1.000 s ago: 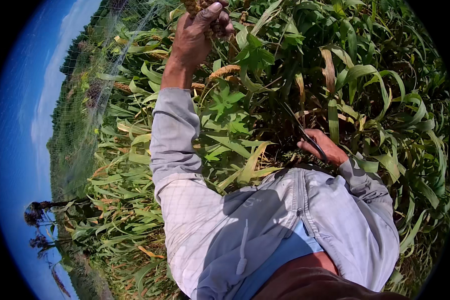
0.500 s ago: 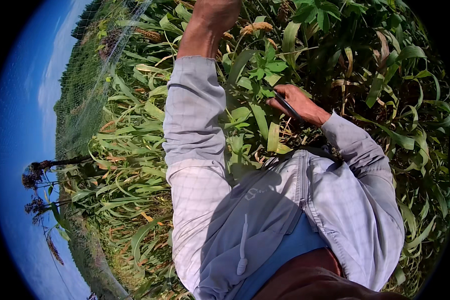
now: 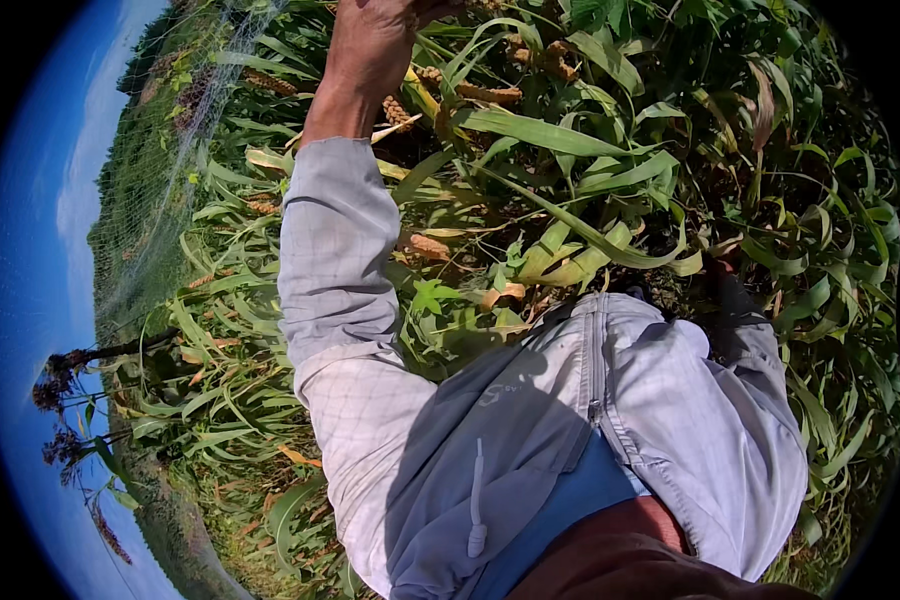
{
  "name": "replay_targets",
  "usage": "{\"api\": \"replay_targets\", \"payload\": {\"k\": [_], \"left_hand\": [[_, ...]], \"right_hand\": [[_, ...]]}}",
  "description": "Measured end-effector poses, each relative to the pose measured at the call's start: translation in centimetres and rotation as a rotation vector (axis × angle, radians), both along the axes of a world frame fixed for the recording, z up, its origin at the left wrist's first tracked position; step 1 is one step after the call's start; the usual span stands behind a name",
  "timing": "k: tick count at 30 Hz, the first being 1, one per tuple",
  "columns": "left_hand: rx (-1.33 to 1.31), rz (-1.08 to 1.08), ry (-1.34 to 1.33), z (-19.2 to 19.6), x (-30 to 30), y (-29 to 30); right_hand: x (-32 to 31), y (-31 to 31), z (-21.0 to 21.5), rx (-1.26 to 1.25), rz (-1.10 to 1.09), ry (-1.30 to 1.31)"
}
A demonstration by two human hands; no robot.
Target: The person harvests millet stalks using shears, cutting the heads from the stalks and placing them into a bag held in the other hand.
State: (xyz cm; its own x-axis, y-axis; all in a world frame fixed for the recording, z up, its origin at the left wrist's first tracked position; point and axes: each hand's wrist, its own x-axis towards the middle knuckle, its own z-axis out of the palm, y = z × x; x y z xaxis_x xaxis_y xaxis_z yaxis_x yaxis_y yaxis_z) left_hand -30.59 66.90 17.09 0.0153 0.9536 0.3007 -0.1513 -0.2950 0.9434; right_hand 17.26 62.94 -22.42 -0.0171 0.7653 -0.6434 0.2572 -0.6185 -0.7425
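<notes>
Your left hand is up at the top edge of the view, probably because the plants stand tall there and a long reach clears the leaves; its fingers are curled or cut off at the edge, so I cannot tell whether they pinch anything. The nearest tan seed heads lie just beside and below that wrist, one bristly seed head lying sideways among the stems, likely tipped over by its own weight. Another tan head sits lower, beside your left sleeve, partly framed by leaves. Your left arm runs nearly straight up from the shoulder, the back of the wrist toward you. Your right arm is bent close to your side, its shaded right sleeve leading into the foliage; only a reddish bit of your right hand shows behind a drooping leaf, so whether those fingers are spread or closed, or hold something, I cannot tell.
</notes>
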Motion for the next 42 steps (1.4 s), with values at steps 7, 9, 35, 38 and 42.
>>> {"api": "replay_targets", "payload": {"k": [7, 9, 35, 38, 42], "left_hand": [[-0.002, 0.065, -0.131, -0.7, 0.6, 3.7], [0.009, 0.010, -0.135, -0.5, 0.9, 4.6], [0.070, 0.003, -0.515, -1.2, 1.8, -1.2], [-0.244, 0.330, 0.037, -2.2, 0.4, -1.8], [-0.564, -0.033, 0.655, -4.5, 3.7, 0.9]], "right_hand": [[5.3, -3.4, 14.4, -0.148, 0.686, -0.069], [4.9, -3.6, 18.9, -0.141, 0.848, 0.032], [-19.3, 2.3, 27.0, 0.064, 0.541, 0.905], [-17.6, 1.7, 26.0, 0.343, 0.629, 0.608], [-16.7, 1.5, 23.7, 0.254, 0.609, 0.615]]}}
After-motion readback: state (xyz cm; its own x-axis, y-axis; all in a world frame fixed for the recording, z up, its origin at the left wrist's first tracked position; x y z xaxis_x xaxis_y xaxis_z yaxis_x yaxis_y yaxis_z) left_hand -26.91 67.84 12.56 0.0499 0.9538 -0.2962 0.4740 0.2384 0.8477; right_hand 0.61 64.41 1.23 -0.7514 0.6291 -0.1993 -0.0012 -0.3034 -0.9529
